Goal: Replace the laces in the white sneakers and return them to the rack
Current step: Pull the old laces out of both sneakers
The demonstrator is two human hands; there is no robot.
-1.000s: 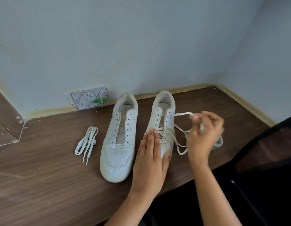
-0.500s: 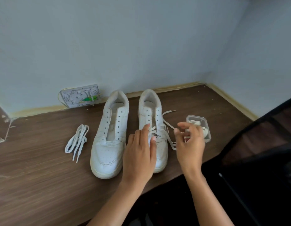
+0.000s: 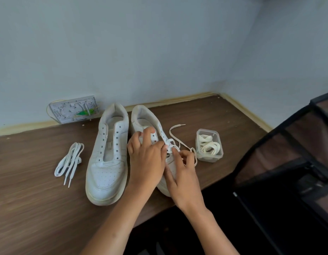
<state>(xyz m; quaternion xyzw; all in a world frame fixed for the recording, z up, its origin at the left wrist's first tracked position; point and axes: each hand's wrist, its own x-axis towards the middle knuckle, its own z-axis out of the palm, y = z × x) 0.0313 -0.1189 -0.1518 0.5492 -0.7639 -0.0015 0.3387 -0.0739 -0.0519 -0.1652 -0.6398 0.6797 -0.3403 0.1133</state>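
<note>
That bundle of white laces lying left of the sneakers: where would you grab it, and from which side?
Pinch the bundle of white laces around its bunched middle, coming straight down from above. It lies flat on the wooden table with bare surface all round. The strands gather there, while the two tips splay loose at the near end and would slip free.

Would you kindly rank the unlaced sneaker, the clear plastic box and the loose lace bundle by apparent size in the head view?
1. Unlaced sneaker, clearly largest.
2. and 3. Clear plastic box and loose lace bundle look too alike to rank.
</note>
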